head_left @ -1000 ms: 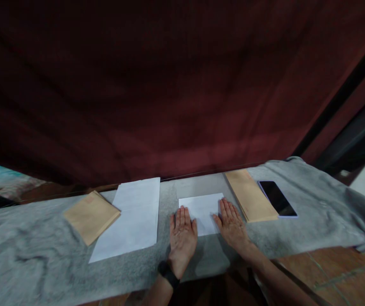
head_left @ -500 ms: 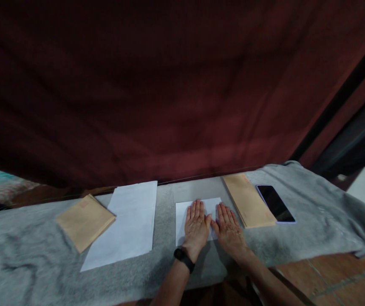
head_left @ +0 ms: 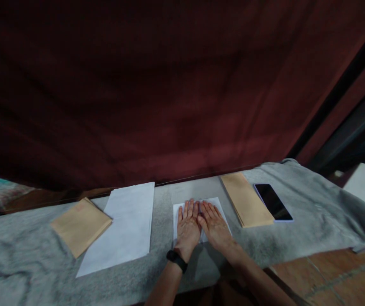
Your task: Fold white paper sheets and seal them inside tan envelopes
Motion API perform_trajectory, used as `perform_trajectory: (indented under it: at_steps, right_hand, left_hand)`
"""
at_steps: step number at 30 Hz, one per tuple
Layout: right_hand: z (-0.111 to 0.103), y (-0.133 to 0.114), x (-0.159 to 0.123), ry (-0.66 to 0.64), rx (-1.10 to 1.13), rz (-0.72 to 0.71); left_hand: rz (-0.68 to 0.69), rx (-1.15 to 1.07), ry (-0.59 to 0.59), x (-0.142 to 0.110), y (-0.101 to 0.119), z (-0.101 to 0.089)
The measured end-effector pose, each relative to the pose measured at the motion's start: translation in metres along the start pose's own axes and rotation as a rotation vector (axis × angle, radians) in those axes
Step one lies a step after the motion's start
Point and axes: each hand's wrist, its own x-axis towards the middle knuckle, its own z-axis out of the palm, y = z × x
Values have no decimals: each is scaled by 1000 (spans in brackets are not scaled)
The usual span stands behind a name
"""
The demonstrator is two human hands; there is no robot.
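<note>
Right hand (head_left: 214,227) has slid in against left hand (head_left: 188,227). Both flat, fingers extended, gripping nothing. White paper sheet (head_left: 176,219) directly under both, spanning left-right; brown envelopes (head_left: 247,202) just right, left hand farther from them.

Likely home: dark red curtain (head_left: 182,97) beyond far edge of blanket-covered surface (head_left: 312,212), tiled floor (head_left: 332,276) below near right corner.

Looks like smooth matt paper on the small white rectangular sheet (head_left: 175,216), kraft-ish paper on the long tan stack (head_left: 247,202). Getting gloss off the flat black glassy phone (head_left: 273,202), fuzz off the wide grey cloth cover (head_left: 312,212).
</note>
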Motion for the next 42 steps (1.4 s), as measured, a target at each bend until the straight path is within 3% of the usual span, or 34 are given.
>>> perform_trajectory:
  at_steps: [14,27,35,42]
  right_hand:
    - [15,-2,1,7,-59,50]
    - [12,13,-4,75,-186,113]
    - [14,20,-11,144,-188,144]
    - [11,24,-17,151,-182,152]
  left_hand:
    - [-6,-18,-29,-2,-4,-11]
    - [-153,52,37,-15,-26,-14]
    - [-181,83,106,-26,-37,-12]
    - [-190,95,91,-31,-41,-17]
